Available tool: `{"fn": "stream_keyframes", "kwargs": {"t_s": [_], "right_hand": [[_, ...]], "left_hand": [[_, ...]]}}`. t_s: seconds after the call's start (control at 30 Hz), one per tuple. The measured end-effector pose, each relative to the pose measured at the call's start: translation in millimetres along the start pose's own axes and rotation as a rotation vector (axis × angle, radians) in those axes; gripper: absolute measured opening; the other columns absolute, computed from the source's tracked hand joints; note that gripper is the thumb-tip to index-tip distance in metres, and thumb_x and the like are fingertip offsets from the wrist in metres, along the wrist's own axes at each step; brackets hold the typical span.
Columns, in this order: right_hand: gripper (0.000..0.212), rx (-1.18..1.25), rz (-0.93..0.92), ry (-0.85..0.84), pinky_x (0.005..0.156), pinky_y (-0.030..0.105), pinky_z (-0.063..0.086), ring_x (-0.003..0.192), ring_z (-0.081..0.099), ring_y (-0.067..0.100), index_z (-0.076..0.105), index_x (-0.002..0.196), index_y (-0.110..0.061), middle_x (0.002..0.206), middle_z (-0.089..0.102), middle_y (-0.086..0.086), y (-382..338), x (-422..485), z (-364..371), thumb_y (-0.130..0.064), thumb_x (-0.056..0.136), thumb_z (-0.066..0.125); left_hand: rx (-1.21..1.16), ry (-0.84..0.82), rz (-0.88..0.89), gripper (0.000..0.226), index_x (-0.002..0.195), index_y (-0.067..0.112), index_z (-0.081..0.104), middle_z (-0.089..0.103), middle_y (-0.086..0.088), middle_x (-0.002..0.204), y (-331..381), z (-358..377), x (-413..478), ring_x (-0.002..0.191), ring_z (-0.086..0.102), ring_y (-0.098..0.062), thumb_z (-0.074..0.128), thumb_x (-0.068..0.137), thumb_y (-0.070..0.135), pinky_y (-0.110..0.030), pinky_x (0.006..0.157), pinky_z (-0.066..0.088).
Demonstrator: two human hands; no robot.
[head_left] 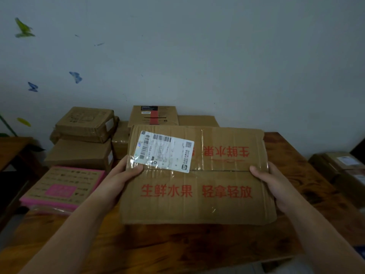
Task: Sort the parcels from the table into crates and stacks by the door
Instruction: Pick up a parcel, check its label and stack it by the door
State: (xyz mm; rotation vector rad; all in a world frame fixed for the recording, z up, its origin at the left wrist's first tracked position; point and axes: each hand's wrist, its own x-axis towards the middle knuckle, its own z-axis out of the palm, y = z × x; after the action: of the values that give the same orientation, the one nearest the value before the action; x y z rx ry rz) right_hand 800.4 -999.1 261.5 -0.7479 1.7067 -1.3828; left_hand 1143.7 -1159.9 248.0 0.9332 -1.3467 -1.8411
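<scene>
Both hands are on the big cardboard parcel (197,184), front and centre, held flat-side up over the near part of the wooden bench (177,242). The left hand (126,175) grips the left edge, thumb pressed on top right at the corner of the white shipping label (164,151). Its fingers are curled under the box and out of sight. The right hand (272,182) clamps the right edge the same way, thumb on top beside the taped centre seam, fingers hidden beneath. Red printed characters run across the lid in two rows, and clear tape shines over the seam. Whether the box's underside touches the bench, I cannot tell. Behind it, to the left, sits a stack of brown boxes (83,139) against the wall. A pink-edged flat parcel (63,186) lies nearer, just beside the left forearm. Straight behind the held parcel stands a box with a red tape strip (154,115), partly hidden by it. Far right, well apart, more brown boxes (343,167) sit in shadow. Butterfly stickers (76,77) dot the pale wall above.
</scene>
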Motion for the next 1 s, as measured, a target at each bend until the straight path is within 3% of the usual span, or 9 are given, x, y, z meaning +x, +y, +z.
{"fn": "stream_keyframes", "kwargs": {"t_s": [0.1,0.2,0.27,0.43,0.53,0.6,0.73,0.9,1.0], "right_hand": [[0.065,0.017,0.028,0.060,0.074,0.043,0.053,0.093,0.067,0.026,0.050,0.124,-0.022,0.107,0.068,0.006,1,-4,-3,-0.040,0.064,0.070],[0.037,0.043,0.032,0.096,0.063,0.037,0.052,0.082,0.071,0.022,0.057,0.105,-0.032,0.096,0.072,0.002,0,-10,-12,-0.037,0.070,0.067],[0.031,0.058,0.027,0.103,0.063,0.038,0.053,0.080,0.072,0.020,0.058,0.100,-0.038,0.092,0.074,0.000,0,-16,-22,-0.036,0.070,0.067],[0.042,0.082,0.010,0.116,0.079,0.048,0.053,0.094,0.068,0.027,0.057,0.108,-0.041,0.102,0.072,0.002,-4,-39,-64,-0.037,0.067,0.068],[0.050,0.074,-0.012,0.178,0.078,0.047,0.052,0.093,0.069,0.025,0.055,0.116,-0.040,0.102,0.072,0.001,2,-59,-110,-0.041,0.067,0.067],[0.059,0.065,-0.027,0.217,0.077,0.046,0.052,0.095,0.068,0.024,0.051,0.123,-0.037,0.105,0.071,0.001,12,-75,-149,-0.044,0.066,0.068],[0.080,0.062,-0.014,0.288,0.094,0.055,0.046,0.104,0.063,0.028,0.043,0.132,-0.025,0.116,0.065,0.006,34,-101,-238,-0.047,0.061,0.072],[0.064,0.077,-0.111,0.339,0.082,0.045,0.054,0.101,0.066,0.028,0.051,0.129,-0.022,0.113,0.068,0.007,42,-125,-360,-0.038,0.069,0.070],[0.061,0.076,-0.095,0.387,0.088,0.051,0.051,0.102,0.065,0.030,0.052,0.130,-0.025,0.116,0.066,0.009,43,-131,-412,-0.035,0.072,0.067]], "left_hand": [[0.001,0.009,-0.011,0.025,0.091,0.045,0.068,0.073,0.000,0.099,0,6,4,0.085,0.071,-0.020,0.067,0.068,0.036,-0.029,0.060,0.056],[0.009,-0.015,-0.004,0.029,0.094,0.041,0.068,0.073,-0.001,0.100,2,16,11,0.087,0.071,-0.021,0.068,0.065,0.037,-0.031,0.063,0.055],[0.026,-0.051,0.001,0.035,0.099,0.041,0.067,0.073,0.000,0.103,7,27,16,0.090,0.071,-0.021,0.069,0.064,0.039,-0.034,0.068,0.054],[0.034,-0.116,0.039,0.036,0.100,0.043,0.068,0.072,-0.001,0.106,8,69,23,0.093,0.070,-0.024,0.069,0.065,0.041,-0.036,0.070,0.055],[0.038,-0.172,0.053,0.036,0.104,0.042,0.067,0.072,-0.001,0.107,0,115,23,0.093,0.070,-0.023,0.069,0.067,0.040,-0.030,0.064,0.056],[0.052,-0.203,0.056,0.041,0.106,0.043,0.066,0.072,0.000,0.106,-10,159,22,0.092,0.070,-0.023,0.070,0.065,0.041,-0.031,0.064,0.056],[0.051,-0.242,0.068,0.046,0.109,0.039,0.064,0.073,-0.002,0.102,-36,255,18,0.086,0.071,-0.023,0.070,0.063,0.040,-0.029,0.058,0.056],[0.041,-0.315,0.061,0.048,0.116,0.037,0.057,0.072,0.002,0.102,-62,380,9,0.088,0.071,-0.021,0.067,0.069,0.039,-0.027,0.058,0.056],[0.035,-0.336,0.034,0.044,0.117,0.036,0.057,0.072,0.002,0.104,-72,430,7,0.090,0.070,-0.021,0.065,0.073,0.034,-0.028,0.059,0.057]]}}
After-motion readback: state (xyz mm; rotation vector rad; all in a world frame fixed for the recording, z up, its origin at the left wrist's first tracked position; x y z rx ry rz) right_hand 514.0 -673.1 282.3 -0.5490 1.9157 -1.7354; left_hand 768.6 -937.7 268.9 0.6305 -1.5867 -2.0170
